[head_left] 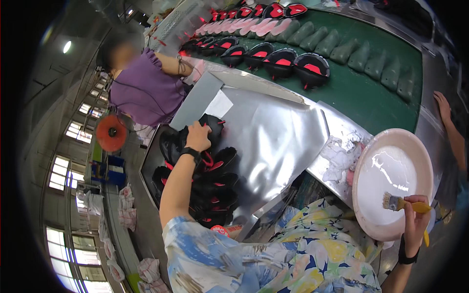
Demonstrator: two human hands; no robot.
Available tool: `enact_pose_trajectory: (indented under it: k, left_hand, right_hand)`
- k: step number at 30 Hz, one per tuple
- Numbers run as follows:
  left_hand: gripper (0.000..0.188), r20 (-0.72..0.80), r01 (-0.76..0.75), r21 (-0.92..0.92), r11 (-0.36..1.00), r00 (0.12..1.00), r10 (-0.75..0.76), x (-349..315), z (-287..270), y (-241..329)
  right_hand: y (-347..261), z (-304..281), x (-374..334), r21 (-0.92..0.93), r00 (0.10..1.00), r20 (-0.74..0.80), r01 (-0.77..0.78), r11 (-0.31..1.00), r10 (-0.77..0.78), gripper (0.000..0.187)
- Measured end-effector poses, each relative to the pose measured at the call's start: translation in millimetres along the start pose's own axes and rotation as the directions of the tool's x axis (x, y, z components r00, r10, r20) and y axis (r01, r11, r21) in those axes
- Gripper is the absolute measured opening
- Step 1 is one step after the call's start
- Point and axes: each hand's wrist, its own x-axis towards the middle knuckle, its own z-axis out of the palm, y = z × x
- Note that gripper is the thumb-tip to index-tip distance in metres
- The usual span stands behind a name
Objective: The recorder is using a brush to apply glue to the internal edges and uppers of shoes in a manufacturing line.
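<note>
My left hand [198, 137] is closed on a black shoe upper [211, 123] at the top of a pile of black shoe uppers with red linings [215, 188], in a metal tray. My right hand [414, 223] grips the yellow handle of a paintbrush [392, 201], its pale bristles over a large pinkish basin [359, 193]. White liquid [386, 178] lies in the basin. Which part of the upper my left fingers pinch is partly hidden.
A green conveyor belt [342, 29] carries rows of black uppers [311, 70], pink insole-like pieces [264, 27] and dark green shoe lasts [376, 63]. A crumpled cloth [336, 158] lies by the basin. A person in purple [144, 88] works at left; another person's hand [443, 105] rests at right.
</note>
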Motion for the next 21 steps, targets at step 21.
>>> enact_pose_trajectory:
  k: [21]
  left_hand:
    - [0.072,-0.371,-0.881,-0.181,0.437,0.473,0.8,4,-7,276]
  right_hand:
    - [43,46,53,-0.108,0.984,0.142,0.125,0.986,-0.11,0.024]
